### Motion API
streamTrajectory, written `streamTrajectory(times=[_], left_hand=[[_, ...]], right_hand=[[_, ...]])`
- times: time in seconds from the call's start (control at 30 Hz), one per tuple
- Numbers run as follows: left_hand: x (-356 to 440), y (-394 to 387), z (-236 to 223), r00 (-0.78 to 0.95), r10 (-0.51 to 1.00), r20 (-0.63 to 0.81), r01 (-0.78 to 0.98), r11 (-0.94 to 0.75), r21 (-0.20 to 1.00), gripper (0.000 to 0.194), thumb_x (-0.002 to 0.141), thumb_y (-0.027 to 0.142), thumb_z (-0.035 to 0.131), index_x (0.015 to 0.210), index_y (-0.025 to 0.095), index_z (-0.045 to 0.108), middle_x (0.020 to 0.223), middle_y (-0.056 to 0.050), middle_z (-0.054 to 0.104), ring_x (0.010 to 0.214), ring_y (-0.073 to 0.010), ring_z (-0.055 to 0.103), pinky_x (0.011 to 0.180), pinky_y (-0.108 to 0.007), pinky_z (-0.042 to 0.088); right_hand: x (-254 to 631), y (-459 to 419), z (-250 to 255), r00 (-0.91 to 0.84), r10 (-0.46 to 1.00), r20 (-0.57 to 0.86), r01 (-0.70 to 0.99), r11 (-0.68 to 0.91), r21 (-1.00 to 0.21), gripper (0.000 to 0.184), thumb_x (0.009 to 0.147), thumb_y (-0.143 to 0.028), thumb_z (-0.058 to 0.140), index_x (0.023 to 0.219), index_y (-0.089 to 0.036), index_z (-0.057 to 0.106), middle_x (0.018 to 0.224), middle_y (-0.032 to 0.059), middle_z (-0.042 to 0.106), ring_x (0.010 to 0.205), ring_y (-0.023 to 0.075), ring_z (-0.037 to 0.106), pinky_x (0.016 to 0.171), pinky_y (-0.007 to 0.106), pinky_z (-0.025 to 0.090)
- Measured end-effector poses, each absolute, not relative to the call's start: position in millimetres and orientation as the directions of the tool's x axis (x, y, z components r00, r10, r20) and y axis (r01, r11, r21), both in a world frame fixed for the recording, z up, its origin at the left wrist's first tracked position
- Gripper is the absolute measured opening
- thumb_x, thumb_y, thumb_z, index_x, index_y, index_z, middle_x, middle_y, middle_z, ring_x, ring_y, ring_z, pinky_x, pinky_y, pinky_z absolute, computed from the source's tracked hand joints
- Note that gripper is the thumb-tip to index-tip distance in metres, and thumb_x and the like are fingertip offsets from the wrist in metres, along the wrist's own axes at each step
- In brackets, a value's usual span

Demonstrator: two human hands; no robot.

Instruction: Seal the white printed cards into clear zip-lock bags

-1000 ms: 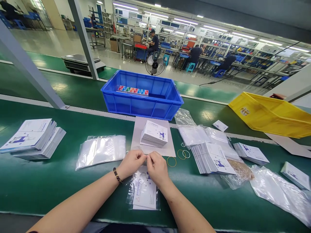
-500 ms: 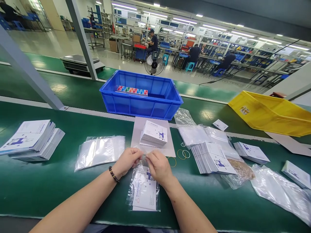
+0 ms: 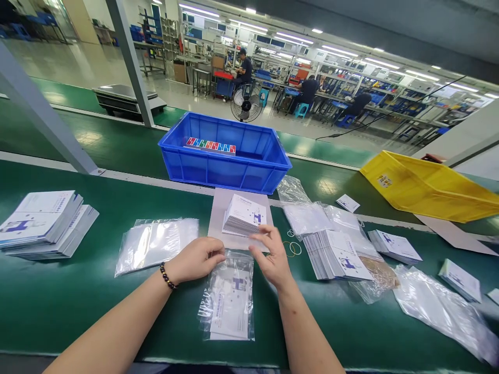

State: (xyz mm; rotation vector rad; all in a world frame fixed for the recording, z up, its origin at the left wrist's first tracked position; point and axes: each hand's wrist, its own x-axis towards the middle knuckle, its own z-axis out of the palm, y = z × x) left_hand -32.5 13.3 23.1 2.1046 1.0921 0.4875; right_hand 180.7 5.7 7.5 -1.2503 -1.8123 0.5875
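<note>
A clear plastic bag with white printed cards inside [image 3: 229, 298] lies on the green belt in front of me. My left hand [image 3: 195, 258], with a bead bracelet on the wrist, pinches the bag's top left corner. My right hand [image 3: 272, 253] has its fingers spread, just off the bag's top right edge and close to a stack of white cards [image 3: 245, 214] on a grey board [image 3: 218, 218]. Yellow rubber bands [image 3: 292, 248] lie right of that hand.
A blue crate [image 3: 224, 166] stands behind the board; a yellow bin [image 3: 424, 184] lies tipped at the right. Empty bags [image 3: 156, 241] and a card pile [image 3: 41, 223] lie left; more cards [image 3: 337, 254] and bags [image 3: 440, 306] lie right. People work in the background.
My two hands were pinched together at the bag's top edge. Now they have parted: the right hand has opened and moved right and up toward the card stack; the left stays on the bag.
</note>
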Motion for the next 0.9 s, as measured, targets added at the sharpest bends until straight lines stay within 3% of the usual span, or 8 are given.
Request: streamTrajectory(times=[0.07,0.17,0.3,0.4,0.47,0.57,0.67,0.9], left_hand=[[-31.2,13.5,20.2,0.571,0.819,-0.046,0.522,-0.320,0.791,0.020,0.079,0.028,0.046,0.065,0.017,0.056,0.064,0.000,0.056,0.061,-0.0135,0.050,0.059,-0.024,0.038],[-28.7,13.2,16.5,0.579,0.812,-0.071,0.475,-0.265,0.839,0.021,0.078,0.029,0.047,0.065,0.017,0.059,0.064,0.000,0.057,0.063,-0.0138,0.052,0.061,-0.023,0.039],[-26.9,12.7,13.8,0.572,0.816,-0.088,0.463,-0.232,0.855,0.020,0.076,0.028,0.050,0.066,0.017,0.063,0.069,-0.002,0.061,0.066,-0.0144,0.053,0.062,-0.023,0.040],[-26.0,11.4,9.8,0.575,0.812,-0.101,0.467,-0.225,0.855,0.019,0.075,0.029,0.051,0.069,0.017,0.064,0.065,-0.001,0.058,0.062,-0.0137,0.050,0.059,-0.023,0.038],[-25.2,10.4,6.6,0.556,0.824,-0.107,0.460,-0.198,0.865,0.023,0.075,0.031,0.052,0.087,0.018,0.065,0.061,0.002,0.053,0.057,-0.0124,0.046,0.056,-0.023,0.036],[-23.8,11.9,6.2,0.480,0.874,-0.076,0.406,-0.144,0.903,0.057,0.076,0.035,0.052,0.129,0.019,0.038,0.059,0.006,0.045,0.054,-0.0114,0.043,0.055,-0.022,0.035],[-20.8,20.1,14.0,0.405,0.914,-0.037,0.388,-0.135,0.912,0.073,0.080,0.042,0.047,0.139,0.016,0.013,0.055,0.008,0.042,0.052,-0.0117,0.042,0.053,-0.021,0.032],[-0.4,38.6,29.3,0.366,0.926,-0.094,0.597,-0.156,0.787,0.070,0.077,0.054,0.044,0.136,0.018,0.030,0.048,0.006,0.044,0.048,-0.0138,0.043,0.049,-0.022,0.027]], right_hand=[[179.9,12.8,-2.4,-0.001,0.936,0.353,0.581,0.288,-0.762,0.034,0.077,-0.039,0.054,0.108,-0.025,0.060,0.131,0.0083,0.035,0.124,0.0279,0.031,0.099,0.047,0.027],[180.9,22.0,-16.2,0.043,0.983,0.180,0.539,0.129,-0.832,0.052,0.076,-0.048,0.053,0.124,-0.028,0.048,0.143,0.0064,0.020,0.132,0.0283,0.017,0.104,0.049,0.019],[186.0,27.3,-25.4,0.132,0.990,0.058,0.387,0.003,-0.922,0.060,0.075,-0.054,0.052,0.128,-0.027,0.043,0.145,0.0058,0.021,0.133,0.0249,0.017,0.106,0.045,0.019],[187.5,28.2,-27.7,0.082,0.994,0.074,0.304,0.045,-0.952,0.057,0.076,-0.053,0.051,0.127,-0.027,0.045,0.142,0.0042,0.029,0.132,0.0226,0.022,0.107,0.043,0.019],[187.4,28.7,-28.9,0.055,0.993,0.102,0.305,0.080,-0.949,0.056,0.076,-0.051,0.052,0.126,-0.028,0.045,0.141,0.0034,0.032,0.131,0.0216,0.025,0.108,0.042,0.019],[188.1,30.1,-31.9,0.111,0.986,0.121,0.315,0.080,-0.946,0.057,0.076,-0.049,0.054,0.128,-0.027,0.043,0.141,0.0037,0.032,0.131,0.0218,0.026,0.108,0.043,0.018],[189.6,31.9,-35.4,0.165,0.980,0.108,0.229,0.068,-0.971,0.060,0.076,-0.049,0.053,0.129,-0.024,0.042,0.140,0.0060,0.034,0.129,0.0228,0.030,0.107,0.044,0.023],[192.4,33.8,-36.8,0.178,0.976,0.124,0.141,0.100,-0.985,0.058,0.074,-0.048,0.055,0.124,-0.021,0.047,0.136,0.0088,0.039,0.122,0.0234,0.039,0.102,0.042,0.031]])
